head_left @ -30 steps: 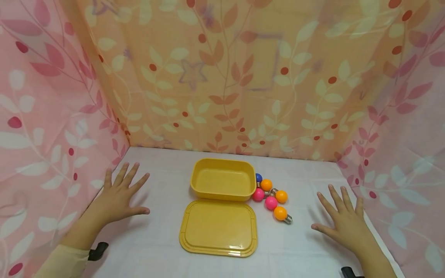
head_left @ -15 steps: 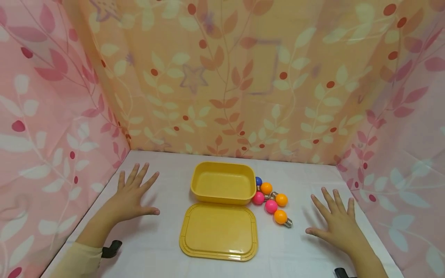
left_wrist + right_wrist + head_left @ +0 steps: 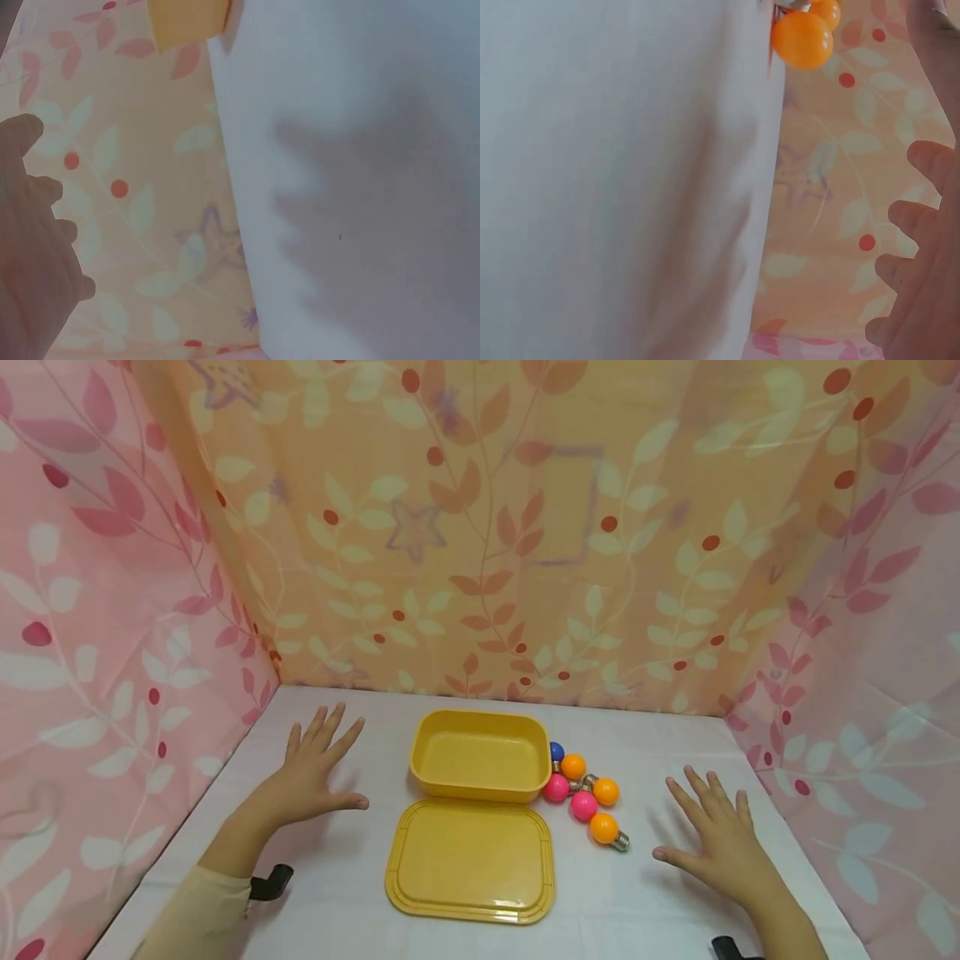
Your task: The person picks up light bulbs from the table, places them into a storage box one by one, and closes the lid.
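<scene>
Both hands have been sliding inward: left hand [image 3: 311, 781] and right hand [image 3: 720, 852] are lying flat, fingers spread apart, holding nothing. One yellow box [image 3: 481, 766], one lid [image 3: 470, 862] and six bulbs [image 3: 585, 789] are sitting on the desk [image 3: 352, 877]

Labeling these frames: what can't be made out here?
- Head view: blue bulb mostly hidden behind the yellow box; colour count of bulbs stays uncertain.
- Left wrist view: left hand cut by the frame edge, box only a corner.
- Right wrist view: orange bulb cut off at top; right hand partly out of frame.
</scene>
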### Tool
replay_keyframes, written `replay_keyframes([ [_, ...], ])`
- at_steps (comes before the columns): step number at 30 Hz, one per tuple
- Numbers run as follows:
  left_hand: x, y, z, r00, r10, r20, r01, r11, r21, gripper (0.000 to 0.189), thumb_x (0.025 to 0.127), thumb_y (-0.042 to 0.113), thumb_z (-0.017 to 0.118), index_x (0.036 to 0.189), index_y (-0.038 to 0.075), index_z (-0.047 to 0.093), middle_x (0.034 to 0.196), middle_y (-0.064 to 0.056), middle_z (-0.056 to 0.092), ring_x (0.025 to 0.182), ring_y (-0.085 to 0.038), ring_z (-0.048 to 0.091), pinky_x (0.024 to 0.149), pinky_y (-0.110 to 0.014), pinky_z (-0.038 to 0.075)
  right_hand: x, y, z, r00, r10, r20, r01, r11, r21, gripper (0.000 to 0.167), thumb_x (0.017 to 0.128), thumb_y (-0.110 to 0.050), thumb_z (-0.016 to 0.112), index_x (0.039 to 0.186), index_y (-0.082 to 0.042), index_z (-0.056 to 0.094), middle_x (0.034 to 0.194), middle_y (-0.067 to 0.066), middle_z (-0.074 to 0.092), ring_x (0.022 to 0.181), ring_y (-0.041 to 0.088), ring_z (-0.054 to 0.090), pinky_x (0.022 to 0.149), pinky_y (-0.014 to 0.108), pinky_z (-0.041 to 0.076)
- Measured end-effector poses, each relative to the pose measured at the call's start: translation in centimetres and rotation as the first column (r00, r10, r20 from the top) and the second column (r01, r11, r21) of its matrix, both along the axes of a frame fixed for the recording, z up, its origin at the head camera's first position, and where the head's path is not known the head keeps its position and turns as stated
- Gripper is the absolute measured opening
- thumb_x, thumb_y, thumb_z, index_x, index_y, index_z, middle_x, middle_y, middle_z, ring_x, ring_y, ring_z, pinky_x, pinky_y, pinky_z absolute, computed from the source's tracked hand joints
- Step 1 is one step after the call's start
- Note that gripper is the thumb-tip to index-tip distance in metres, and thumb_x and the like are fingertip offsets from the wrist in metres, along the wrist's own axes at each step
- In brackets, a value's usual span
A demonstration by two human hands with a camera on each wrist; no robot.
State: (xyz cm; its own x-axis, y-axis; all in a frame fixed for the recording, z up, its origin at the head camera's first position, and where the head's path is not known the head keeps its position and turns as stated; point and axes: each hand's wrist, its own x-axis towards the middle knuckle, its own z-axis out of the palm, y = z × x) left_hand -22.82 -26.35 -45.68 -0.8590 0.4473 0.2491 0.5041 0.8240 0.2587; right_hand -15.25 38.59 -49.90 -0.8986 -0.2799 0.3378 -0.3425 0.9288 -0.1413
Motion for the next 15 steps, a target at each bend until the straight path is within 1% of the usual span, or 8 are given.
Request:
replay_keyframes([
  [2,-0.3,0.4,0.0,1.000,-0.006,0.011,0.005,1.000,0.030,0.124,0.072,0.075,0.077,0.166,0.024,0.015,0.172,-0.019,-0.001,0.157,-0.044,-0.009,0.119,-0.073,-0.012,0.0,-0.3,0.1,1.000,0.011,0.009,-0.010,0.999,-0.036,0.109,0.076,-0.064,0.082,0.164,-0.029,0.028,0.170,0.015,0.022,0.157,0.045,0.006,0.119,0.067,-0.020],
  [6,-1.1,1.2,0.0,0.997,0.006,0.075,-0.012,0.997,0.082,0.125,0.074,0.072,0.079,0.167,0.025,0.010,0.173,-0.016,-0.006,0.157,-0.041,-0.013,0.121,-0.071,-0.009,-0.1,-0.9,0.1,0.999,0.034,0.023,-0.032,0.992,-0.118,0.106,0.077,-0.055,0.085,0.163,-0.028,0.030,0.168,0.014,0.028,0.155,0.046,0.015,0.123,0.066,-0.013],
  [10,-1.7,2.1,-0.1,0.991,0.021,0.133,-0.041,0.987,0.155,0.125,0.075,0.065,0.082,0.167,0.023,0.009,0.173,-0.015,-0.006,0.158,-0.040,-0.012,0.121,-0.073,-0.003,-0.3,-1.4,0.2,0.997,0.060,0.052,-0.048,0.978,-0.203,0.102,0.079,-0.045,0.087,0.162,-0.027,0.031,0.167,0.014,0.030,0.154,0.044,0.018,0.124,0.067,-0.008],
  [12,-2.0,2.6,-0.1,0.987,0.014,0.157,-0.045,0.980,0.191,0.124,0.076,0.061,0.083,0.167,0.021,0.008,0.173,-0.016,-0.005,0.158,-0.041,-0.010,0.121,-0.074,0.000,-0.3,-1.7,0.2,0.995,0.073,0.073,-0.053,0.970,-0.238,0.100,0.080,-0.042,0.087,0.162,-0.027,0.032,0.166,0.014,0.031,0.152,0.046,0.021,0.124,0.068,-0.005],
  [15,-2.3,3.5,0.0,0.981,-0.011,0.194,-0.038,0.969,0.246,0.123,0.078,0.057,0.084,0.167,0.019,0.008,0.172,-0.017,-0.003,0.157,-0.044,-0.008,0.121,-0.074,0.003,-0.4,-2.1,0.2,0.990,0.087,0.109,-0.053,0.957,-0.285,0.099,0.081,-0.038,0.087,0.162,-0.027,0.032,0.165,0.015,0.033,0.150,0.048,0.024,0.123,0.071,0.000],
])
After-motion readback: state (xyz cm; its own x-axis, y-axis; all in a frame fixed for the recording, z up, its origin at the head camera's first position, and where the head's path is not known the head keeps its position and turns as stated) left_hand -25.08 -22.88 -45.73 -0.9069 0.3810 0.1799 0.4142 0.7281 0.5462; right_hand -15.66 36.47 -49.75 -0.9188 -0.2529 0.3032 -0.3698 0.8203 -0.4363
